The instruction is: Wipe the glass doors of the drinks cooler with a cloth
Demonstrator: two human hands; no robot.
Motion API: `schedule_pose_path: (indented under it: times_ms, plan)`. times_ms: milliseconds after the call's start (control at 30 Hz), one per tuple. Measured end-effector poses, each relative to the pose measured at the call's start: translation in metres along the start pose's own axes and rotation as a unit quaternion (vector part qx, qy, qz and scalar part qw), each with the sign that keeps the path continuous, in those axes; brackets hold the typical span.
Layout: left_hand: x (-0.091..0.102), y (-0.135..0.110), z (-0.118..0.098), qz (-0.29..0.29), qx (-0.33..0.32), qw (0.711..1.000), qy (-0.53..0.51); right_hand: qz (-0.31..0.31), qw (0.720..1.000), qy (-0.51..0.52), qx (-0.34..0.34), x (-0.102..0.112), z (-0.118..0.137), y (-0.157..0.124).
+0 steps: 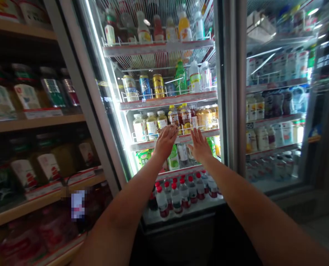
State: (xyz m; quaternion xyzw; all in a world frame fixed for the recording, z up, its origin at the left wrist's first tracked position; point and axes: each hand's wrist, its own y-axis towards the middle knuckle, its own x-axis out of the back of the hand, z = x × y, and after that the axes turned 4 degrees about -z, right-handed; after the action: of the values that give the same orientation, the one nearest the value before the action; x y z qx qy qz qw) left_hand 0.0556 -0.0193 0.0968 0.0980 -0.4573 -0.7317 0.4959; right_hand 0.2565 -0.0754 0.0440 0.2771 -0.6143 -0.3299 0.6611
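Note:
Both my arms stretch forward toward a lit drinks fridge. My left hand (pixel 165 143) is in front of the middle shelf, close to the dark tea bottles with yellow caps (pixel 185 117); its fingers are extended, and I see nothing in it. A little to the right, my right hand (pixel 201 146) has its fingers stretched upward and its thumb apart, holding nothing. It is nearest the shelf's front edge, below some amber jars (pixel 207 117). White-capped bottles (pixel 151 126) stand left of the tea bottles. Whether either hand touches anything I cannot tell.
Red-capped water bottles (pixel 185 194) fill the fridge floor. Cans (pixel 158 86) and a green bottle (pixel 180 75) stand one shelf higher. To the left, wooden shelves (pixel 37 123) hold large jars. A second fridge (pixel 275 118) with bottles is at the right.

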Motion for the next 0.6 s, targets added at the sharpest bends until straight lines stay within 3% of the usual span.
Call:
schedule_pose_path:
  times_ms: [133,233,300,433,500,600]
  plan:
    - [-0.015,-0.047,-0.032,0.042,-0.157,0.986,-0.033,0.001,1.000,0.010,-0.001,0.001,0.000,0.000]
    - [-0.022,-0.068,-0.040,0.065,-0.243,0.966,-0.062,0.003,1.000,0.017,0.000,-0.001,-0.001,0.000]
    - [-0.021,-0.062,-0.032,0.064,-0.236,0.967,-0.067,-0.002,1.000,0.013,0.004,-0.003,-0.002,0.000]
    - [-0.013,-0.040,-0.012,0.047,-0.119,0.991,-0.043,-0.018,1.000,0.004,0.008,-0.004,-0.002,-0.001]
    - [-0.012,-0.043,-0.013,0.043,-0.084,0.995,-0.038,-0.017,1.000,0.004,0.009,-0.004,-0.002,-0.001]
    - [-0.014,-0.062,-0.023,0.049,-0.139,0.987,-0.068,-0.013,1.000,0.004,0.007,-0.003,-0.002,-0.001]
